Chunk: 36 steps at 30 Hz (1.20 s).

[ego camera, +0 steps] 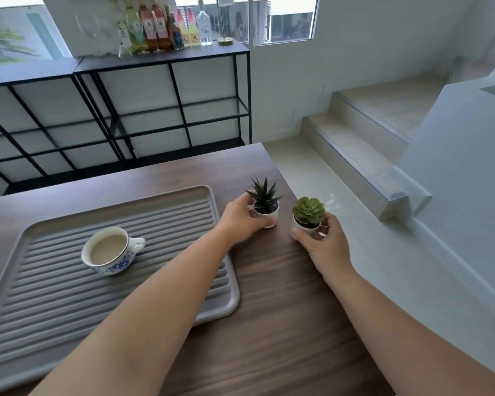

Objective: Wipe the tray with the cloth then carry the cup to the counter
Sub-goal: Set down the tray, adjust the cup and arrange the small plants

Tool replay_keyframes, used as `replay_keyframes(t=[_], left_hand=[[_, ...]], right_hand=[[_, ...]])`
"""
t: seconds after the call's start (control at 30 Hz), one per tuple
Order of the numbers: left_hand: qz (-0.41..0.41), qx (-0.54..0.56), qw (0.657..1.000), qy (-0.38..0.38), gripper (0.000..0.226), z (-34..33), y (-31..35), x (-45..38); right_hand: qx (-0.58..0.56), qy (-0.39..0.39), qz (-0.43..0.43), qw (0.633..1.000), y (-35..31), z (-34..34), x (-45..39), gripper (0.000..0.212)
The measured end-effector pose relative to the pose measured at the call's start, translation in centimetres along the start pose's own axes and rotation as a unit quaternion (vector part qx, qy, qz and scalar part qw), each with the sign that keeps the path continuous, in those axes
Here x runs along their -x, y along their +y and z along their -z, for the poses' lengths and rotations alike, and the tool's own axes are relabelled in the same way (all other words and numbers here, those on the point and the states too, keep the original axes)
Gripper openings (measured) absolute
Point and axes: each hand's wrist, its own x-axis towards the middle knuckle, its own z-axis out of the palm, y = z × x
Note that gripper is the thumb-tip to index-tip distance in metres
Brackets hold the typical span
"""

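A grey ridged tray [183, 281] lies on a dark wood table [283, 324]; its near left part is cut off by the frame edge. One cup [110, 251], white with a blue pattern and a handle pointing away from the viewer's left, stands upright on the tray, left of its centre. The cup holds a pale milky-brown drink, filled near the rim.

To the right of the tray stand two small white pots. The pot nearer the tray holds a spiky dark green plant [265, 200]; the left hand [240, 221] has its fingers wrapped round this pot, thumb at the front. The pot further from the tray, near the table's right edge, holds a light green rosette succulent [309, 210]; the right hand [323, 244] grips that pot from the near side, fingers curled about it. The pots themselves are mostly hidden by the fingers.

Beyond the tray, against the window, a black metal shelf [160, 58] carries a cluster of bottles [160, 27], too crowded and blurred to count, and one lamp base.
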Motion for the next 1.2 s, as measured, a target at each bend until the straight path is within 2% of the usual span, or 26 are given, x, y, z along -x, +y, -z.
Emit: replay_keyframes(t=[0.23, 0.43, 0.6, 0.83, 1.2], left_hand=[[0.038, -0.012, 0.992, 0.116, 0.049, 3.4, 1.8, -3.9], [0.05, -0.038, 0.984, 0.166, 0.05, 8.0, 2.0, -8.7], [0.052, -0.015, 0.985, 0.164, 0.047, 9.4, 1.0, -11.7], [0.069, 0.007, 0.984, 0.162, 0.04, 8.0, -1.0, -15.4], [0.072, -0.025, 0.983, 0.167, 0.045, 6.9, -2.3, -17.0]], right_hand=[[0.029, -0.038, 0.015, 0.999, -2.6, -2.1, -8.4, 0.054], [0.005, -0.089, 0.02, 0.996, -5.8, -6.4, -14.7, 0.05], [0.002, -0.104, 0.012, 0.995, -5.8, -9.8, -19.2, 0.054], [0.015, -0.095, -0.01, 0.995, -4.7, -13.1, -23.5, 0.055], [0.057, -0.098, 0.008, 0.994, -4.0, -14.5, -24.6, 0.055]])
